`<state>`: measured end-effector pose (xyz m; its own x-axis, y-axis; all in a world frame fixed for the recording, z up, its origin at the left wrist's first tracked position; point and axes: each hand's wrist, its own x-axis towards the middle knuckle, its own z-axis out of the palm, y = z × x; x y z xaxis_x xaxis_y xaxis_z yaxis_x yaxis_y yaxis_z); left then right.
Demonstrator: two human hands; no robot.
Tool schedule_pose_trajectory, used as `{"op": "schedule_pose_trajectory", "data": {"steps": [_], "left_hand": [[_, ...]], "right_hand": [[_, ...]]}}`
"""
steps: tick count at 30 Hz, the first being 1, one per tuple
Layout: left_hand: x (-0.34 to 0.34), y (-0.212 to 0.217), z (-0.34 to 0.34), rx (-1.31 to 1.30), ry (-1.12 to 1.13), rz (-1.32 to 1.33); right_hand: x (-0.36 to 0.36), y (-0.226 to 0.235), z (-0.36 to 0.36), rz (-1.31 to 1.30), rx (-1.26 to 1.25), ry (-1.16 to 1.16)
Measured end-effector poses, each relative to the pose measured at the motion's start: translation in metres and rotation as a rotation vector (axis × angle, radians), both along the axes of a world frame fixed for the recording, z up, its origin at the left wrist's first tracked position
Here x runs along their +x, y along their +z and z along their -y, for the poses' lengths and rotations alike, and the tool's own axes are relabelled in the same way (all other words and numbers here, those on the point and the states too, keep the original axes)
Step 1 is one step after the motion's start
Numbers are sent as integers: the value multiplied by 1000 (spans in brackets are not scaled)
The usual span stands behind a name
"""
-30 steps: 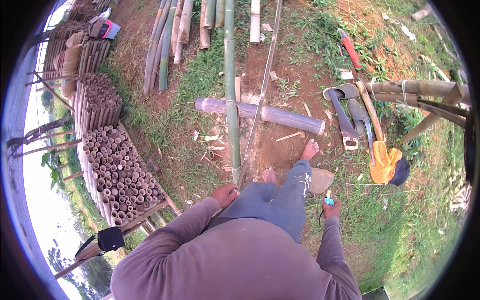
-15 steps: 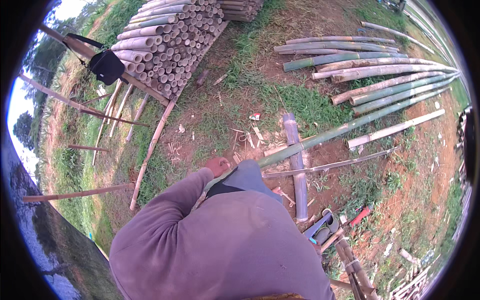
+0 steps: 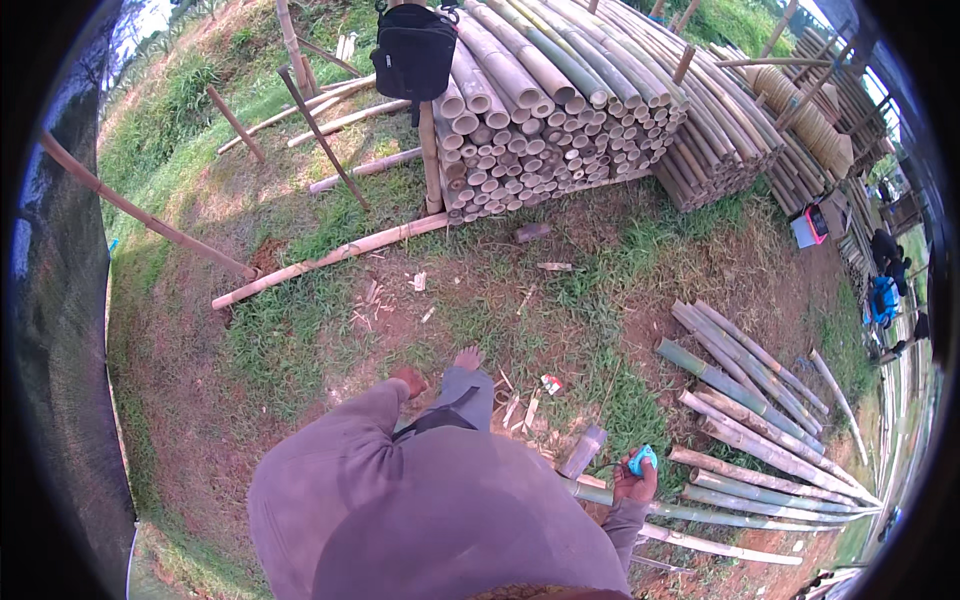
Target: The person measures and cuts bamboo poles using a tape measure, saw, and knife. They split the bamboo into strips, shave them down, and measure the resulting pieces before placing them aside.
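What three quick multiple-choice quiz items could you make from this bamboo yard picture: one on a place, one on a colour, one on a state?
1. Where does the black bag hang?
A. on a post at the bamboo stack
B. on the person's shoulder
C. on the grass

2. What colour is the small object in the right hand?
A. red
B. blue
C. yellow

3. What is the left hand doing?
A. gripping a pole
B. holding a saw
C. holding nothing

Answers:
1 A, the bag sits high against the stacked pole ends.
2 B, it shows bright blue above the fingers.
3 C, the hand hangs free by the leg.
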<state>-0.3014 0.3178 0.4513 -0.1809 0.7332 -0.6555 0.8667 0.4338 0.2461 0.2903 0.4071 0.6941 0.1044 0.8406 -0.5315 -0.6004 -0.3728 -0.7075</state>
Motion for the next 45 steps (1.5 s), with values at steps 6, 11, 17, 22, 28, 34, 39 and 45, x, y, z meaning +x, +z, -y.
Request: {"op": "schedule_pose_trajectory", "data": {"steps": [6, 11, 17, 22, 28, 34, 39, 45], "left_hand": [[-96, 208, -238, 405, 454, 216], [-204, 351, -367, 1102, 516, 93], [-308, 511, -511, 1412, 243, -279], [-367, 574, -573, 645, 270, -496], [-387, 575, -559, 569, 181, -386], [-358, 519, -550, 1284, 215, -199], [-352, 495, -548, 1393, 221, -248], [-366, 480, -550, 1477, 216, -187]], "right_hand": [[-170, 6, -207, -132, -173, 216], [-257, 51, -337, 221, -89, 502], [-299, 74, -452, 376, -77, 574], [-336, 49, -567, 432, -65, 807], [-446, 100, -674, 590, 296, 1154], [-593, 227, -728, 705, 893, 1412], [-740, 349, -695, 807, 1534, 1291], [-875, 377, -656, 1339, 2168, 1389]]}}
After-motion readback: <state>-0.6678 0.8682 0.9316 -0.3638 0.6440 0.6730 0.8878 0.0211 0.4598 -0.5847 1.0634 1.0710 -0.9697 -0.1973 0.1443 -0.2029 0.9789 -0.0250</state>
